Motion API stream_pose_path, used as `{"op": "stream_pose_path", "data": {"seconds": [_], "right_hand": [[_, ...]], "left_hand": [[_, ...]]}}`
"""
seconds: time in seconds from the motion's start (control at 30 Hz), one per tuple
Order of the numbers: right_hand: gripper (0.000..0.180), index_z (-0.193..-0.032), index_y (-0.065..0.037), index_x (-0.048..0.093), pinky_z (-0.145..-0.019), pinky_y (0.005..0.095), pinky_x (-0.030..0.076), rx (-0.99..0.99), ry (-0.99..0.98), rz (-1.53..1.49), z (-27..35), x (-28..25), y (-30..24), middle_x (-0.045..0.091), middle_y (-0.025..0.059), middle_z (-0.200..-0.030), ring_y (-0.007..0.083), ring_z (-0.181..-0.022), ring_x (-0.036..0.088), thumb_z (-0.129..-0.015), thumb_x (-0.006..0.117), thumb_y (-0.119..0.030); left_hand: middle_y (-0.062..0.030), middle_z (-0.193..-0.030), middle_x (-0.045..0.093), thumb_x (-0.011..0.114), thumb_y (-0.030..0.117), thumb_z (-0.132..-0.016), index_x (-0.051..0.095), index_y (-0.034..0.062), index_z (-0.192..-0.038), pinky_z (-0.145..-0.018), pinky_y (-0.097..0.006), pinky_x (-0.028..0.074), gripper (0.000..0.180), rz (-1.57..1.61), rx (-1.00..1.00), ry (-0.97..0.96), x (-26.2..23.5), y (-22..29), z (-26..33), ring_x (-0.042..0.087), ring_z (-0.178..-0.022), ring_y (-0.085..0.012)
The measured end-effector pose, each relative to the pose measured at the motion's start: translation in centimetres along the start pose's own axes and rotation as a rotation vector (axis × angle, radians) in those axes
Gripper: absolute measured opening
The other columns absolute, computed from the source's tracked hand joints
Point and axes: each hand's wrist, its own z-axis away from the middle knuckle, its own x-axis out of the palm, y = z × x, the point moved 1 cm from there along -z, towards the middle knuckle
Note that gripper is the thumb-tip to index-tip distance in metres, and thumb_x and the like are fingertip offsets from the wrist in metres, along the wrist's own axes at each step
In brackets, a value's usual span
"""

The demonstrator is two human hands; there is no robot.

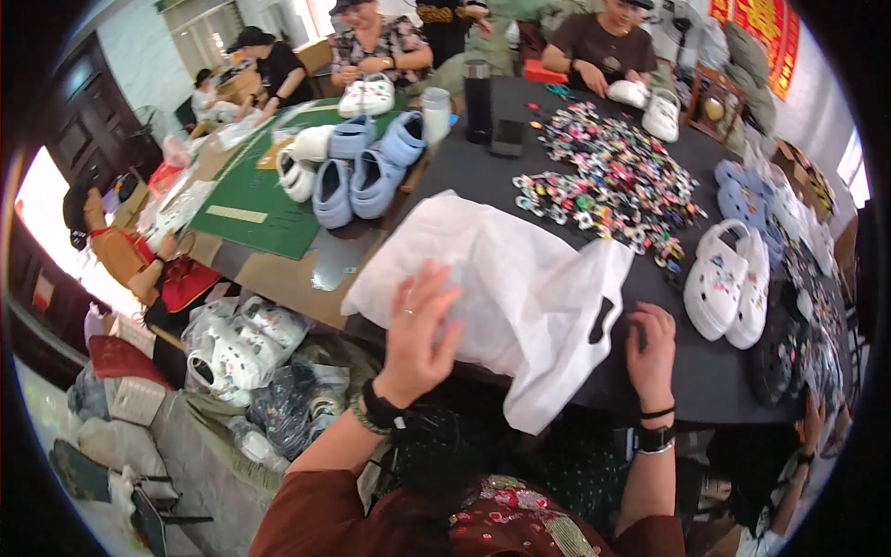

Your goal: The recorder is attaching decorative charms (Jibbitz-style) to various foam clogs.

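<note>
A white carrier bag with cut-out handles (501, 278) lies on the near edge of the black table (483, 176), one corner drooping over the edge. Above its left part, my left hand (422, 330) is open, fingers spread and slightly blurred, holding nothing. My right hand (652, 348) is beside the bag's handle at the right, over the tabletop. Its fingers are loosely bent, apart from the thumb, with nothing between them. To the right of that hand stands a pair of white clogs (724, 283) with small charms on them. What lies inside the bag is hidden.
A heap of colourful shoe charms (613, 172) spreads beyond the bag. Blue clogs (357, 176) stand at the left near a green cutting mat (264, 200). A black bottle (477, 102) and a phone (507, 137) stand farther back. Bagged white clogs (246, 348) sit lower left. Several people work around.
</note>
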Motion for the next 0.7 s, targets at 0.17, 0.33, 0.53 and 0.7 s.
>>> {"op": "stream_pose_path", "data": {"seconds": [0.17,0.33,0.53,0.7], "right_hand": [[0.027,-0.102,-0.002,0.064,-0.087,0.0413,0.052,-0.024,-0.227,-0.352,-1.9,-1.6,-5.8,0.064,0.0151,-0.113,0.0361,-0.101,0.062,-0.076,0.068,0.003],[0.04,-0.113,-0.003,0.064,-0.094,0.0436,0.05,-0.178,-0.328,-0.477,-3.9,0.2,-9.6,0.06,0.0191,-0.118,0.0391,-0.111,0.058,-0.075,0.075,-0.011],[0.06,-0.135,-0.003,0.051,-0.112,0.0477,0.033,-0.393,-0.449,-0.3,-5.5,3.5,-10.1,0.049,0.0227,-0.138,0.042,-0.13,0.044,-0.084,0.072,-0.027],[0.057,-0.14,-0.006,0.048,-0.116,0.0445,0.029,-0.29,-0.517,-0.279,-5.3,6.2,-9.0,0.048,0.0173,-0.144,0.034,-0.135,0.042,-0.091,0.065,-0.03]], "left_hand": [[-0.0225,-0.149,0.043,0.059,0.008,-0.092,0.052,-0.0002,-0.133,-0.116,-0.051,0.024,0.042,-0.067,-0.14,0.056,0.1,-2.1,0.9,0.033,-0.143,-0.042],[-0.0241,-0.15,0.04,0.057,0.013,-0.095,0.052,-0.0001,-0.133,-0.116,-0.053,0.022,0.041,-0.072,-0.19,0.078,0.5,-2.7,1.2,0.032,-0.143,-0.0436],[-0.0255,-0.15,0.04,0.054,0.021,-0.098,0.053,0.0022,-0.134,-0.117,-0.055,0.019,0.041,-0.032,-0.277,0.03,1.1,-2.8,2.3,0.034,-0.142,-0.0432],[-0.0246,-0.151,0.039,0.054,0.022,-0.097,0.053,0.0028,-0.134,-0.117,-0.055,0.019,0.042,-0.01,-0.275,0.037,0.9,-3.0,2.7,0.033,-0.142,-0.0429]]}}
